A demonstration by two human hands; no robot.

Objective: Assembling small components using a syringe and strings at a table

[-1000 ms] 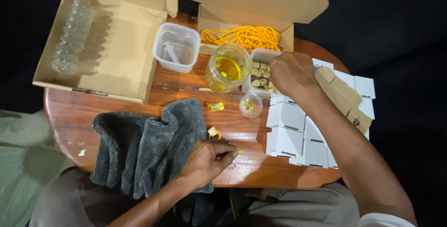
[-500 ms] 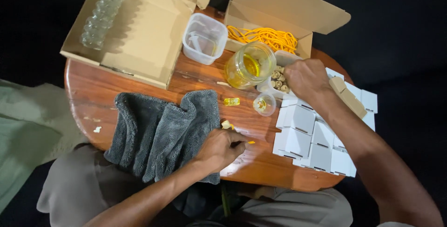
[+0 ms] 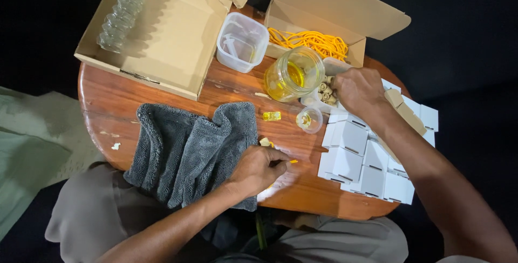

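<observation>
Head view: left hand (image 3: 258, 168) pinches yellow stick (image 3: 292, 161) pointing right; right hand (image 3: 357, 89) grips corks (image 3: 324, 91).

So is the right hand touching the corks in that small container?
Touching. The head view shows the right hand with its fingertips down among the small corks in the clear container; no gap visible.

Grey towel (image 3: 189, 149), yellow cord (image 3: 310, 42)

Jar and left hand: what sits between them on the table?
Head view: between the jar and the left hand lie a tiny yellow vial on bare wood and a small pale bit by the towel.
</observation>
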